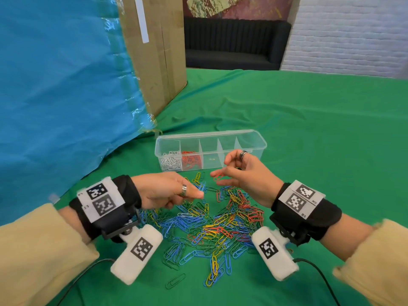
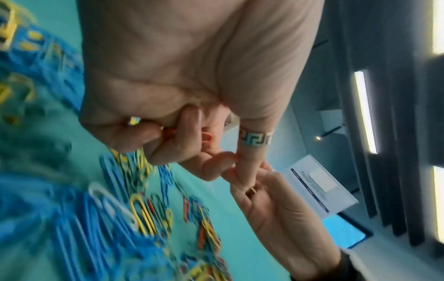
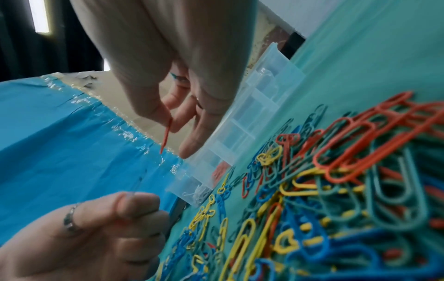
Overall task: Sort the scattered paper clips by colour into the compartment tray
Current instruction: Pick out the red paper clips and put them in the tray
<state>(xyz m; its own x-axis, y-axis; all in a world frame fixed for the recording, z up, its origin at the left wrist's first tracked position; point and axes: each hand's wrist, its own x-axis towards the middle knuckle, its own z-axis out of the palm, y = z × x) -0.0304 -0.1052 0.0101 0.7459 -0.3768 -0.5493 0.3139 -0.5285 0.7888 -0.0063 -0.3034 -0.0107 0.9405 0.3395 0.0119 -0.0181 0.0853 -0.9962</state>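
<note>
right hand [image 1: 242, 173] pinches a thin red wire paper clip [image 1: 218, 177] above mixed-colour pile [image 1: 220, 226]; left hand [image 1: 163, 191] curled, w/ red clips [image 2: 207, 137] tucked inside.

**Hidden, cropped, blurred**

In the left wrist view the left hand [image 2: 182, 79] curls over red clips [image 2: 206, 137], count unreadable. The pile [image 2: 79, 218] at 8 o'clock smears (motion blur). The head view crops both sleeves; the tray's third compartment [image 1: 212, 159] holds specks too small to name.
</note>
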